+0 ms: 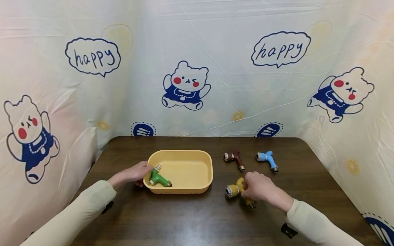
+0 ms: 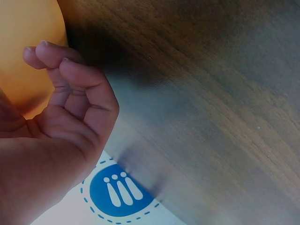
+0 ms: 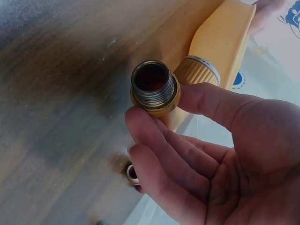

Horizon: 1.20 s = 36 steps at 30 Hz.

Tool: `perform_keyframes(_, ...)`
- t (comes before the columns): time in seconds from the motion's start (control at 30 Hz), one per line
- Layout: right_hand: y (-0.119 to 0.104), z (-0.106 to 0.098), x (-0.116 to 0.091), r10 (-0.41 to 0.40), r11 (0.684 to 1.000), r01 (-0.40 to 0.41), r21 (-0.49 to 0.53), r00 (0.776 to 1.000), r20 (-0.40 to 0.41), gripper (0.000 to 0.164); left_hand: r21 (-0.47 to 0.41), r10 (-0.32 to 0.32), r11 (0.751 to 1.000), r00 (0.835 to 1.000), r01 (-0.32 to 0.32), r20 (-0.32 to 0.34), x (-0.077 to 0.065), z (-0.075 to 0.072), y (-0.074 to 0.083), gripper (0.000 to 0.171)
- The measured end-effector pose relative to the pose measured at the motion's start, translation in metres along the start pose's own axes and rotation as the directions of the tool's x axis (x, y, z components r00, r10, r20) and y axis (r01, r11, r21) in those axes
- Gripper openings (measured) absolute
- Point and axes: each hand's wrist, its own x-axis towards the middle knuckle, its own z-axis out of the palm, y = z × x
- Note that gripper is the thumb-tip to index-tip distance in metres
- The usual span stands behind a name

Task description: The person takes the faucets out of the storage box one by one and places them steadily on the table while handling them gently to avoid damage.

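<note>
My right hand (image 1: 260, 187) pinches a yellow branched pipe fitting (image 1: 239, 188) between thumb and fingers over the table, right of the basin. In the right wrist view the fitting's threaded metal end (image 3: 153, 86) faces the camera, with its ribbed yellow collar (image 3: 197, 72) behind. My left hand (image 1: 136, 173) grips the left rim of a yellow plastic basin (image 1: 181, 189), thumb at the rim and curled fingers (image 2: 79, 75) outside against the wall. Inside the basin, at its left end, lies a green pipe fitting (image 1: 160, 179) with metal ends.
Beyond my right hand, a dark red pipe fitting (image 1: 236, 159) and a blue one (image 1: 268, 160) lie side by side on the dark wooden table (image 1: 184, 222). Printed cloth (image 1: 227, 85) hangs round the table's back and sides.
</note>
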Motion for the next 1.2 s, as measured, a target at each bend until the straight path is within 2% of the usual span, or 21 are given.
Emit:
perform_keyframes(0.33,0.005,0.005,-0.003,0.038,0.999,-0.038,0.024,0.999,-0.007,0.034,0.004,0.0,1.0,1.0,0.0,0.002,-0.004,0.002,0.003,0.037)
perform_keyframes(0.57,0.008,0.008,-0.004,0.043,0.998,-0.042,0.039,0.999,-0.013,0.034,0.005,0.016,1.0,0.999,-0.017,0.027,-0.003,0.0,0.002,0.041)
perform_keyframes(0.63,0.009,0.009,-0.004,0.042,0.998,-0.041,0.049,0.999,-0.015,0.036,0.002,0.021,1.0,0.999,-0.021,0.034,-0.008,0.001,0.007,0.041)
perform_keyframes(0.7,0.01,0.01,-0.004,0.037,0.998,-0.036,0.059,0.999,-0.019,0.039,0.041,0.058,0.997,0.997,-0.06,0.044,-0.02,0.002,0.02,0.042)
perform_keyframes(0.87,0.011,0.012,-0.004,0.029,0.995,-0.027,0.092,0.999,-0.021,0.045,0.116,0.107,0.987,0.994,-0.11,0.039,-0.062,0.011,0.069,0.041)
perform_keyframes(0.9,0.012,0.013,-0.004,0.028,0.995,-0.026,0.096,0.999,-0.022,0.046,0.116,0.118,0.986,0.992,-0.123,0.045,-0.061,0.01,0.068,0.041)
perform_keyframes(0.97,0.012,0.014,-0.004,0.025,0.994,-0.022,0.104,0.999,-0.027,0.047,0.126,0.103,0.986,0.994,-0.108,0.041,-0.061,0.01,0.068,0.041)
perform_keyframes(1.03,0.012,0.016,-0.004,0.021,0.994,-0.018,0.107,0.999,-0.032,0.048,0.13,0.114,0.984,0.992,-0.119,0.048,-0.051,0.007,0.055,0.042)
perform_keyframes(1.1,0.012,0.017,-0.004,0.02,0.994,-0.016,0.109,0.999,-0.033,0.049,0.129,0.112,0.985,0.992,-0.117,0.05,-0.048,0.007,0.051,0.042)
perform_keyframes(1.2,0.013,0.019,-0.004,0.025,0.993,-0.021,0.113,0.999,-0.03,0.048,0.106,0.092,0.99,0.995,-0.096,0.038,-0.058,0.01,0.063,0.041)
